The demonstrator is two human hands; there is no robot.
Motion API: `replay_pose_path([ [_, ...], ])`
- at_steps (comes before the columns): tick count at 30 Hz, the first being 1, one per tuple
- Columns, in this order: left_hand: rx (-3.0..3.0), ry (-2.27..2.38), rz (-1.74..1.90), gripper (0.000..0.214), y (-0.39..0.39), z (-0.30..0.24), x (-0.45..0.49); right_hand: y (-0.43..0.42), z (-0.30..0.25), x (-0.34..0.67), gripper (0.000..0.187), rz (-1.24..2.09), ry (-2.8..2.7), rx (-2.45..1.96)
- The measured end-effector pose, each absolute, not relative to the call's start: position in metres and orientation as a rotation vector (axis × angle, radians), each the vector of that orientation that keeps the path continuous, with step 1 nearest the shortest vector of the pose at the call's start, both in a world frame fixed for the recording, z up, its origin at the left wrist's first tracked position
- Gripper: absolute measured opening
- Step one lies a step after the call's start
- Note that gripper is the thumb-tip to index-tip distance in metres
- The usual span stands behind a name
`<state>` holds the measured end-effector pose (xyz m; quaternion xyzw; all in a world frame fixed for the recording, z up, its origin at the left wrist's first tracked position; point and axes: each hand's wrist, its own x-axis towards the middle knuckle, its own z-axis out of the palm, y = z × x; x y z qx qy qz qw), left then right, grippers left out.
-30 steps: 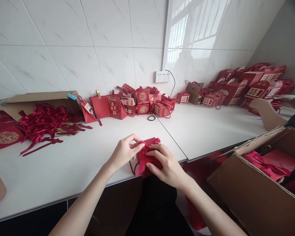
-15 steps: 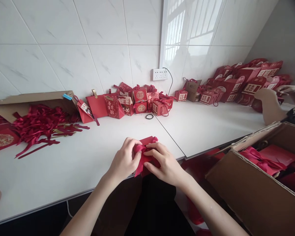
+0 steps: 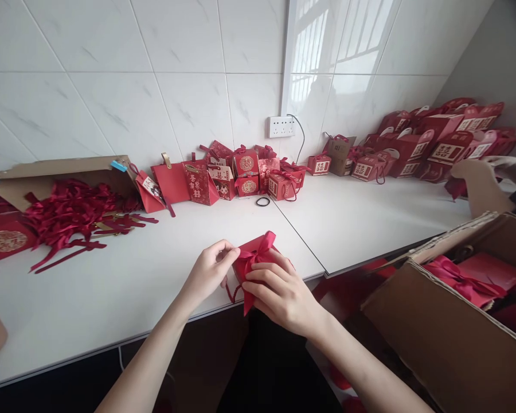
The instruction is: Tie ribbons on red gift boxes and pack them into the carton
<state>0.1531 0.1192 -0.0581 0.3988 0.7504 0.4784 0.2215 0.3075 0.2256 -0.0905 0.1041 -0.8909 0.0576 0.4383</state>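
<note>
A small red gift box (image 3: pixel 243 267) lies at the table's front edge, topped by a glossy red ribbon bow (image 3: pixel 260 248). One ribbon tail hangs over the near side, and a thin dark red cord (image 3: pixel 232 293) loops out at the left. With thumb and fingertips pinched, my left hand (image 3: pixel 210 267) meets the left end of the bow; the exact contact is partly hidden. My right hand (image 3: pixel 284 289) wraps over the box's right side, its fingers lying across the bow's lower part and its thumb out of sight.
Red ribbons (image 3: pixel 73 212) spill from a cardboard box (image 3: pixel 69 163) at left. Red gift boxes (image 3: pixel 246 163) line the wall, more (image 3: pixel 413 149) pile up at right. A black ring (image 3: pixel 262 201) lies mid-table. An open carton (image 3: pixel 447 321) stands right, near another person's hand (image 3: pixel 477 178).
My left hand has shifted left, off the middle of the bow to its end. The bow now shows with its loops spread, and the cord has come into view.
</note>
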Motion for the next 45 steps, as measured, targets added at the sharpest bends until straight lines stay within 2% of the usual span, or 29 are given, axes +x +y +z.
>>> replay_pose_path([
  [7,1.217,2.171,1.280,0.034,0.116,-0.053,0.157,0.238,-0.099,0.318,0.018,0.450,-2.046,0.344],
  [11,1.220,2.192,1.253,0.033,0.115,-0.052,0.161,0.247,-0.090,0.327,0.012,0.635,-2.016,0.421],
  [14,1.186,2.208,1.281,0.032,0.116,-0.053,0.164,0.261,-0.076,0.322,0.027,0.793,-1.967,0.105],
  [18,1.211,2.283,1.363,0.031,0.120,-0.055,0.168,0.282,-0.061,0.296,0.030,1.007,-2.096,-0.494],
  [22,1.117,2.268,1.389,0.032,0.119,-0.058,0.170,0.284,-0.059,0.278,0.041,1.326,-2.207,-0.556],
  [27,0.962,2.102,1.491,0.036,0.117,-0.068,0.167,0.271,-0.071,0.283,0.048,1.585,-2.004,-0.630],
  [30,0.871,2.009,1.621,0.031,0.117,-0.073,0.169,0.266,-0.077,0.288,0.047,1.660,-1.943,-0.622],
  [33,0.762,1.944,1.717,0.045,0.118,-0.076,0.172,0.263,-0.079,0.289,0.047,1.689,-1.904,-0.611],
  [37,0.668,1.937,1.678,0.037,0.118,-0.080,0.175,0.261,-0.080,0.288,0.047,1.731,-1.849,-0.579],
  [42,0.801,1.991,1.619,0.044,0.117,-0.082,0.175,0.260,-0.082,0.288,0.048,1.784,-1.822,-0.587],
  [45,0.810,2.101,1.641,0.039,0.120,-0.075,0.171,0.260,-0.083,0.288,0.049,1.805,-1.810,-0.544],
])
